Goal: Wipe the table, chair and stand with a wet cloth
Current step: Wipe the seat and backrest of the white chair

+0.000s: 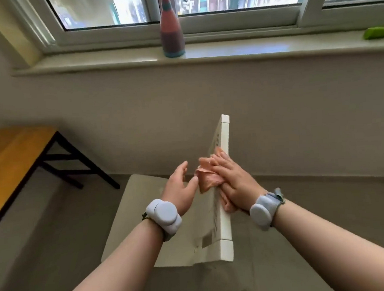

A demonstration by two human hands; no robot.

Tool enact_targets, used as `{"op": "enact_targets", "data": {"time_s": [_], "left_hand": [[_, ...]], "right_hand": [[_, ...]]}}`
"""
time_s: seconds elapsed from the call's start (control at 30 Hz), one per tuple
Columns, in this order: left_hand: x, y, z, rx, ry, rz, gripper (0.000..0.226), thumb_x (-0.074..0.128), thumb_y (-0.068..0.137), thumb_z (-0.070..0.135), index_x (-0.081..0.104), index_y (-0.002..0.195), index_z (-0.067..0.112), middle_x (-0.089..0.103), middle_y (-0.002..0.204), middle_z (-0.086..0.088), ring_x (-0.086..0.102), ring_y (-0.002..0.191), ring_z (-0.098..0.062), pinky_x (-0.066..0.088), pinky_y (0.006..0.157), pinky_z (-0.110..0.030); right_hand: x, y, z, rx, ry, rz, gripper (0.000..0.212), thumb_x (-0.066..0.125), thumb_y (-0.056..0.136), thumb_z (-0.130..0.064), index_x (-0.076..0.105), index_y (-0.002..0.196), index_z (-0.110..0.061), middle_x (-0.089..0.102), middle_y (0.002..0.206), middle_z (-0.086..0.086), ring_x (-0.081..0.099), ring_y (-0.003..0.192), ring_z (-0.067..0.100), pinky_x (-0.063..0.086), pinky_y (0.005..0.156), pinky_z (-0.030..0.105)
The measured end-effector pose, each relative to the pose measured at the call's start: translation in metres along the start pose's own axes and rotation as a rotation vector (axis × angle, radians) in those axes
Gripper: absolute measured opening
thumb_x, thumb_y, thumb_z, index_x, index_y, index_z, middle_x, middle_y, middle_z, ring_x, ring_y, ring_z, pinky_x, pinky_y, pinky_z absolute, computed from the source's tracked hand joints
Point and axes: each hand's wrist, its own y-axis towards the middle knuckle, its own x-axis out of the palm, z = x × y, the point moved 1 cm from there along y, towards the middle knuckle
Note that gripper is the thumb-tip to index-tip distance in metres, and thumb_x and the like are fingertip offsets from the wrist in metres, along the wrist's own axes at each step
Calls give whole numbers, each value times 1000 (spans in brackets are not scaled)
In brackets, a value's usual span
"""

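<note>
A white plastic chair [225, 233] stands below me, its backrest top rail running away from me and its seat to the left. A crumpled pink cloth [207, 178] lies over that rail. My right hand [233, 183] presses the cloth against the rail with fingers laid flat over it. Just left of the cloth, my left hand [181, 186] hovers with relaxed fingers, the thumb close to the cloth's edge and holding nothing. A wooden table [12, 160] with black metal legs stands at the left.
A pink spray bottle [171, 32] stands on the windowsill [114, 60] ahead. A green cloth [378, 32] lies on the sill at the far right. A beige wall rises behind the chair, grey floor surrounds it.
</note>
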Motion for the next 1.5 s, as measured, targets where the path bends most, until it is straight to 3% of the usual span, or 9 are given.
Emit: {"op": "enact_targets", "data": {"time_s": [0.27, 0.37, 0.53, 0.7, 0.93, 1.03, 1.23, 1.3, 1.5], "left_hand": [[1, 3, -4, 20, 20, -10, 57, 52, 93, 23, 28, 145, 18, 38, 147, -5, 38, 134, -16, 32, 110, -30], [8, 1, 3, 15, 51, -45, 57, 50, 93, 26, 27, 145, 20, 38, 147, -2, 39, 133, -16, 32, 110, -32], [16, 8, 9, -67, 47, -46, 57, 49, 94, 26, 26, 146, 22, 45, 140, 0, 46, 125, -16, 37, 104, -30], [33, 20, 17, -245, 17, 48, 54, 47, 94, 19, 29, 145, 16, 54, 116, 4, 50, 108, -12, 38, 93, -24], [65, 20, 55, -299, 170, -61, 38, 44, 96, 35, 50, 131, 23, 57, 121, 11, 52, 106, -6, 36, 89, -19], [68, 16, 60, -283, 179, -55, 34, 50, 94, 25, 53, 128, 25, 60, 117, 12, 55, 104, -4, 40, 91, -19], [77, 11, 53, -278, 195, 79, 13, 52, 93, 25, 62, 101, 22, 66, 97, 5, 62, 94, -15, 48, 85, -31], [80, 9, 53, -289, 216, 91, 20, 52, 93, 25, 61, 111, 23, 66, 103, 6, 60, 97, -15, 46, 84, -28], [82, 7, 53, -299, 199, 110, 37, 49, 94, 28, 51, 131, 32, 62, 121, 12, 58, 109, -10, 45, 93, -27]], "right_hand": [[-25, 12, -12, -111, 139, 151, 55, 40, 72, 18, 65, 115, -6, 61, 120, 0, 52, 114, 2, 37, 104, 20], [-46, 58, 19, 44, 77, 228, 55, 41, 74, 6, 62, 123, -10, 59, 123, 8, 51, 119, 8, 31, 105, 13], [-31, 74, 46, -45, -90, 48, 50, 34, 83, -15, 58, 125, -3, 51, 136, 15, 35, 135, 35, 18, 116, 38], [-30, 44, 55, -361, -60, -165, 51, 35, 77, -9, 60, 121, -2, 55, 131, 13, 41, 131, 30, 25, 115, 42], [-71, 148, 111, -183, -47, -121, 48, 33, 87, -5, 55, 130, -13, 45, 143, 9, 34, 137, 26, 24, 115, 35], [-65, 130, 106, -171, 90, -46, 38, 41, 90, -20, 61, 122, -13, 55, 133, 10, 42, 131, 31, 26, 112, 46], [-43, 54, 75, -606, 154, -125, 43, 43, 85, -21, 54, 124, -6, 56, 129, 14, 39, 128, 29, 29, 110, 45], [-49, 77, 88, -648, 70, -132, 43, 43, 82, -15, 59, 120, -3, 58, 126, 14, 43, 126, 31, 31, 109, 44], [-69, 143, 111, -253, 137, -25, 54, 29, 78, 0, 59, 121, -13, 56, 129, 2, 43, 124, 13, 34, 109, 35]]}}
